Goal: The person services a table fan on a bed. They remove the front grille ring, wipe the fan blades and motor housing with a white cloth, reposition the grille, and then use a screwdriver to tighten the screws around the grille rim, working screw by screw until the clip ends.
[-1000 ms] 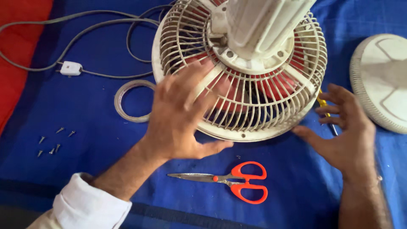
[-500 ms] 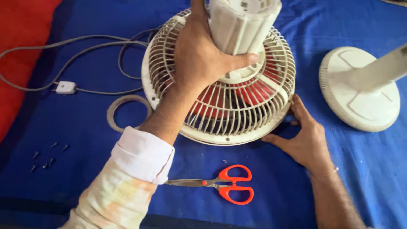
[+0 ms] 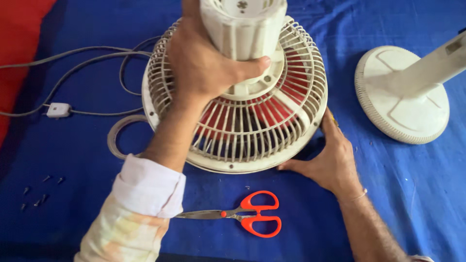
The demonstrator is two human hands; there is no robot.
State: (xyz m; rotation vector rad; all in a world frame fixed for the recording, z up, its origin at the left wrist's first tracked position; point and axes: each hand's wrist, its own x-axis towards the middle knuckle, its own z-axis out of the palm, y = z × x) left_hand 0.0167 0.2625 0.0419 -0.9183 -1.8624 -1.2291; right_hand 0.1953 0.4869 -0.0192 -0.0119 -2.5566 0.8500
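A cream fan head lies face down on a blue cloth, its round wire grille (image 3: 252,140) showing red blades inside. My left hand (image 3: 204,63) is wrapped around the cream motor housing (image 3: 242,29) that stands up from the grille's middle. At the grille's lower right rim my right hand (image 3: 330,160) rests flat against the edge, fingers on the cloth, and a yellow-handled tool peeks out above its fingers.
Orange-handled scissors (image 3: 252,218) lie shut in front of the grille. A cream round fan base (image 3: 403,97) with its post sits at the right. A grey cord with an inline switch (image 3: 58,110) trails left, a thin ring (image 3: 119,138) lies beside the grille, and several small screws (image 3: 39,191) sit at lower left.
My left hand left the grille and gripped the motor housing. My right hand slid in against the grille's rim. The view drew back, bringing the fan base into sight.
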